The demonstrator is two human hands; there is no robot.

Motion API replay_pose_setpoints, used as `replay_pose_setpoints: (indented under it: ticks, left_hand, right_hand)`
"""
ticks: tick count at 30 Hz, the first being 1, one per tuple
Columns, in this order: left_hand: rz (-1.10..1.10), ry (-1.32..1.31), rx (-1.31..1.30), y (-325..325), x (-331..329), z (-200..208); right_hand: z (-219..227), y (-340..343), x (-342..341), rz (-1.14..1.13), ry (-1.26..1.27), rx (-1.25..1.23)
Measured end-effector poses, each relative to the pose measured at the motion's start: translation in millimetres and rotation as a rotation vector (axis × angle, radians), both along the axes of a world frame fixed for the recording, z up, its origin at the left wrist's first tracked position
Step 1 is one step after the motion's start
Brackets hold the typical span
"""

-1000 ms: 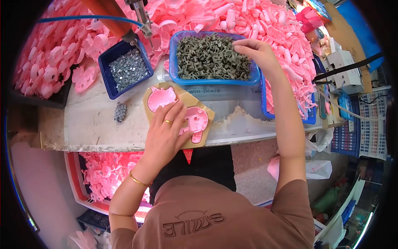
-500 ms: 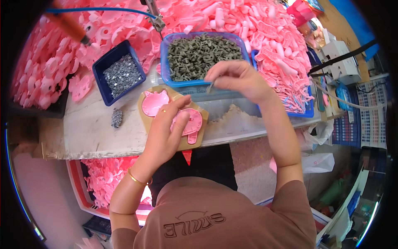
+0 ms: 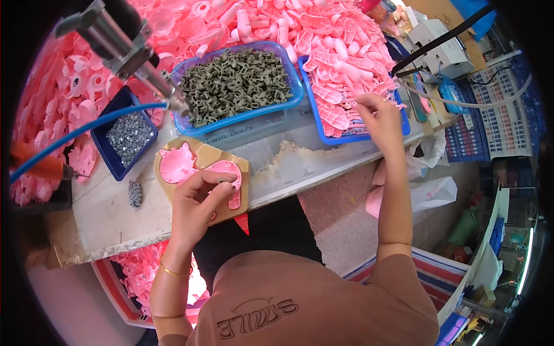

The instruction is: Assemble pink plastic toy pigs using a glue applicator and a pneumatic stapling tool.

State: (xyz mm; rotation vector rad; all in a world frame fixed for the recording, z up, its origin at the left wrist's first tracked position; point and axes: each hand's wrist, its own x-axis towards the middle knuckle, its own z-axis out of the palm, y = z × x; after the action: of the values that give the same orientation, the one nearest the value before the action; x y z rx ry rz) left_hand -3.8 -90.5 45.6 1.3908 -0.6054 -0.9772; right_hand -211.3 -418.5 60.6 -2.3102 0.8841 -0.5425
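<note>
My left hand (image 3: pixel 199 199) is over the tan fixture (image 3: pixel 245 187), thumb and forefinger pinched on a small dark grey-green plastic part (image 3: pixel 225 182). Pink toy shells lie in the fixture: a rounded shell with ears (image 3: pixel 177 164) and a second, tailed shell (image 3: pixel 229 168), partly covered by my fingers. My right hand (image 3: pixel 382 122) reaches to the blue bin (image 3: pixel 334 140) of pink parts, its fingertips drawn together among small pink pieces; whether they grip one is hidden. Between the hands stands a blue-rimmed tub (image 3: pixel 297 86) heaped with grey-green parts (image 3: pixel 236 86).
A dark blue tray (image 3: pixel 118 173) of small metal pieces sits at the left, near a little metallic cluster (image 3: pixel 135 194). A metal screwdriver tool (image 3: pixel 144 72) with a blue hose (image 3: pixel 86 130) hangs above. Pink parts (image 3: pixel 271 23) pile up behind; a grey box (image 3: pixel 441 49) stands at right.
My right hand has moved from the tub of grey-green parts rightward to the pink parts bin. My left hand, formerly spread over the shells, now pinches a grey-green part. The view has shifted.
</note>
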Motion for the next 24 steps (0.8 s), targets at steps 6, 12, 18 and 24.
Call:
replay_pose_setpoints:
  ticks: [6, 12, 18, 24]
  left_hand:
    - [0.016, 0.043, -0.070, -9.4, -8.1, 3.0]
    - [-0.011, -0.006, -0.027, -2.9, -1.7, 1.5]
    - [0.099, 0.087, 0.045, -9.4, 4.0, 7.3]
    - [0.191, 0.138, -0.016, -10.3, 6.3, -1.9]
  right_hand:
    - [-22.9, -24.7, -6.4, 0.032, 0.150, -0.555]
    - [-0.9, -31.6, 1.4, 0.086, 0.163, -0.425]
    - [35.8, 15.6, 50.6, 0.318, -0.068, -0.070]
    - [23.9, 128.6, 98.3, 0.879, -0.015, 0.051]
